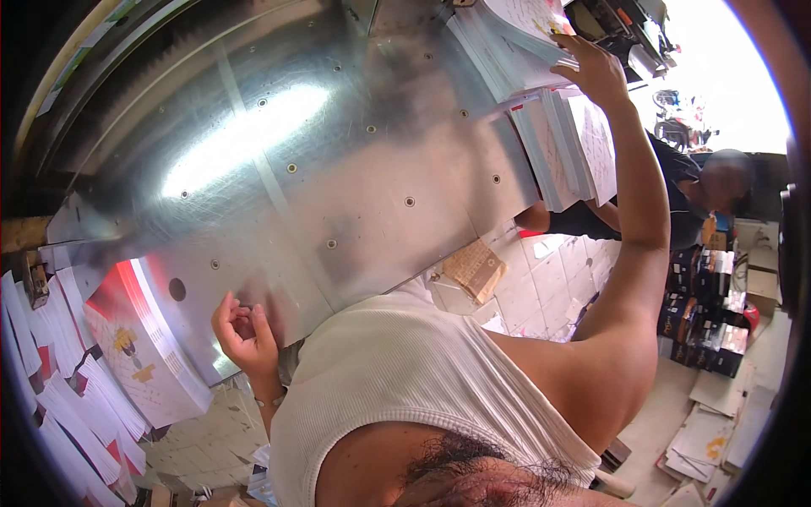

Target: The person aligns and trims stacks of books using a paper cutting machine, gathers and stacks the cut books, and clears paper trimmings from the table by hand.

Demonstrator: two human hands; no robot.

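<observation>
My right hand (598, 74) reaches to the far right corner of a metal table (372, 203). Its fingers grip the edge of a tall stack of printed sheets (507, 51), some on top and some lower down the edge. The top sheets bow upward there. Nearer to me, a second stack of printed sheets (562, 148) sits at the table's right edge, under my forearm. At the table's near left edge hovers my left hand (246, 336), its fingers loosely curled, thumb apart, nothing visible in it.
Left of the table stand a stack of printed sheets with a red edge (139, 355) and several white paper bundles (72, 397). Another person (676, 182) in dark clothes is beyond my right arm. Dark boxes (701, 313) are piled at right; brown cardboard (476, 270) lies below the table.
</observation>
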